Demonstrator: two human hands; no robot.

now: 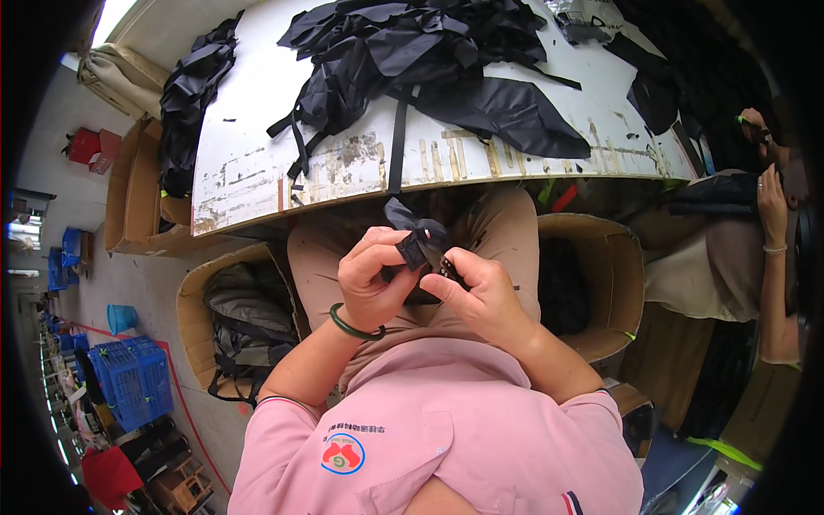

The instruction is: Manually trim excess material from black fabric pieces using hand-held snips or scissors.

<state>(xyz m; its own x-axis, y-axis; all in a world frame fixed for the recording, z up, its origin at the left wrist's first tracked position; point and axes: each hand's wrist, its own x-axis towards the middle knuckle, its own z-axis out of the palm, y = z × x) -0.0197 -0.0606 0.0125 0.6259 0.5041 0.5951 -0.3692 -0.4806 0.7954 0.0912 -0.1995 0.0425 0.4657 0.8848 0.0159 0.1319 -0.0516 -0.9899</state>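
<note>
Above my lap, just in front of the table edge, both hands are close together. My left hand [375, 273] pinches a folded piece of black fabric [414, 245] between thumb and fingers. A green bangle [356, 326] circles that wrist. My right hand [487, 296] is closed around a small dark snips-like tool [444, 267], its thumb and forefinger near the front. The tool's tip meets the fabric, and the fingers partly hide it. A long black strap [397, 146] hangs over the table edge just above the fabric; whether they join is not plain.
A heap of black fabric pieces [412, 51] covers the back of the white, worn table [249, 129]. Cardboard boxes with dark goods stand left [193, 300] and right [614, 283] of my legs. At the right, another person's hand [772, 206] is near dark fabric. Blue crates [133, 382] stand far left.
</note>
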